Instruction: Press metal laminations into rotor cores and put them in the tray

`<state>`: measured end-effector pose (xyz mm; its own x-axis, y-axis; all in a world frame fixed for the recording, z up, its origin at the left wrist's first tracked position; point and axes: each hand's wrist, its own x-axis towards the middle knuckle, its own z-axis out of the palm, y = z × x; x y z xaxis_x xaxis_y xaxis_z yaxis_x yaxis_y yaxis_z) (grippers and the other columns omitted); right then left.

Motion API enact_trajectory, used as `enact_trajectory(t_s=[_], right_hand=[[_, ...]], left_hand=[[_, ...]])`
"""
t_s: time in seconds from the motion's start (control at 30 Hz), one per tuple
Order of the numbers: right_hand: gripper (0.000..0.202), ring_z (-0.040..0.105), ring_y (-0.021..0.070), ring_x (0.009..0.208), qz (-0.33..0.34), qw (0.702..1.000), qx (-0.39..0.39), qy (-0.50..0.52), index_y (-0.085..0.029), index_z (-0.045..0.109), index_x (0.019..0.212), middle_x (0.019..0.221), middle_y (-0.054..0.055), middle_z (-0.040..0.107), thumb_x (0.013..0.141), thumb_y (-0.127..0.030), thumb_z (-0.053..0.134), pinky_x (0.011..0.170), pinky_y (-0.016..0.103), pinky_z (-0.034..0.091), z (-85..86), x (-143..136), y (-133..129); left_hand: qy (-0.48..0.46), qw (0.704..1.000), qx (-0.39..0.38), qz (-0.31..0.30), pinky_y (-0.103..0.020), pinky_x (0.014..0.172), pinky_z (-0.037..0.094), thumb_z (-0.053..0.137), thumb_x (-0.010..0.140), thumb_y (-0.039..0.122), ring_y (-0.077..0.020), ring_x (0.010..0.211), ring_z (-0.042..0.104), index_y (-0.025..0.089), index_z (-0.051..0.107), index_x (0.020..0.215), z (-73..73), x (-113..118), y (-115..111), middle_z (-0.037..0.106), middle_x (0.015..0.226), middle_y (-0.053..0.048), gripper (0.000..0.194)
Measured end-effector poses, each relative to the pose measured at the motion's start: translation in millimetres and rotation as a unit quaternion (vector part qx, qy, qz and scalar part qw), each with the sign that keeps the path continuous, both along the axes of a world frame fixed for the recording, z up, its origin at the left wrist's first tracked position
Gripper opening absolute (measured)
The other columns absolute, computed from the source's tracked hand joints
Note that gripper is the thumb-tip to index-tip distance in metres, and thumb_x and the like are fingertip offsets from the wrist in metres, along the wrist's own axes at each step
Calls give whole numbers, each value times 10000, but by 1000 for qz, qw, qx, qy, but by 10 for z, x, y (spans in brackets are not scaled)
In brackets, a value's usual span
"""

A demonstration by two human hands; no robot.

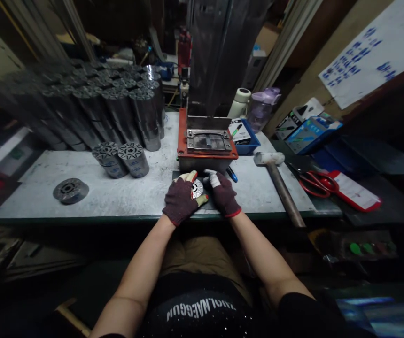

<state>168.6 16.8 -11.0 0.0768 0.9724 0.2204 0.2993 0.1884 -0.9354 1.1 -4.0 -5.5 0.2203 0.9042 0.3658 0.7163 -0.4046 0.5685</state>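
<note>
A maroon glove with pale finger coating covers my left hand [182,198], whose fingers and thumb close around a round slotted metal core [198,188] on a dark mat at the bench's front edge. My right hand [224,193], gloved alike with whitish fingertips, rests just right of the core with its fingers stretched forward and left; its palm side is hidden. Directly beyond both hands stands a press with an orange base [207,157] and a metal die [209,142]. A blue pen [232,174] lies by the right fingers.
Stacked metal cores [117,103] crowd the back left, with two short stacks [131,159] in front and a single core [71,190] nearer me. To the right lie a hammer [279,188], scissors [314,183] and a blue tray [249,145]. Bottles [263,108] stand behind.
</note>
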Motion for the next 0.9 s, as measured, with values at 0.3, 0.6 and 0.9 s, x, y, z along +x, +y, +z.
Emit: enact_trajectory(t_s=[0.3, 0.6, 0.9], right_hand=[[386, 672, 273, 1143, 10, 990, 46, -130, -233, 743, 1121, 1166, 72, 753, 899, -482, 548, 1079, 490, 494, -92, -22, -19], [381, 691, 275, 1109, 15, 977, 77, -197, -212, 745, 1148, 1159, 79, 756, 911, -421, 532, 1045, 479, 529, -64, -70, -64], [332, 710, 274, 1070, 27, 971, 96, -215, -242, 750, 1133, 1127, 63, 766, 911, -385, 549, 1002, 486, 560, -85, -52, -33]], left_hand=[[-22, 990, 101, 97, -471, 1136, 411, 680, 860, 483, -282, 1310, 528, 209, 482, 1451, 307, -1025, -387, 578, 1391, -134, 681], [100, 988, 42, 109, -525, 1134, 381, 712, 813, 489, -332, 1347, 495, 187, 473, 1449, 73, -1319, -338, 549, 1436, -166, 744], [249, 945, 56, 204, -673, 1181, 142, 782, 703, 580, -457, 1428, 360, 213, 449, 1475, 896, -1594, 489, 555, 1435, -183, 917]])
